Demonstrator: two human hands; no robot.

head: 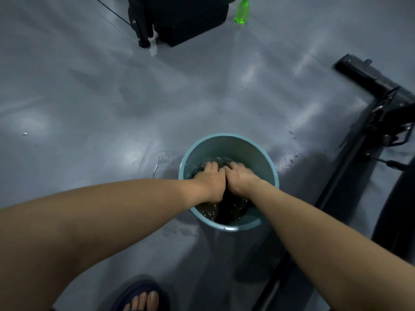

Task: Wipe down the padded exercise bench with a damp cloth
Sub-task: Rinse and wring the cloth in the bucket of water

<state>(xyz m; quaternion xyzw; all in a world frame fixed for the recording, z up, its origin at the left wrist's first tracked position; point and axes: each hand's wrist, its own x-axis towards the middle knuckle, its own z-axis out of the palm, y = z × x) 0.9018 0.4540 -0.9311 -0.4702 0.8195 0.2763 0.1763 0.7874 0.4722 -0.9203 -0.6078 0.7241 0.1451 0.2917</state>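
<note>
A light blue bucket stands on the grey floor, partly filled with water. Both hands are down inside it, side by side. My left hand and my right hand each grip a dark cloth that lies soaked in the water below my wrists. The fingertips of both hands dip under the rippling surface. The black metal frame of the exercise bench runs along the right edge of the view; its padding is not clearly in sight.
Water drops and small puddles spot the floor around the bucket. A green plastic bottle stands at the back, beside a black machine base. My sandalled foot is at the bottom.
</note>
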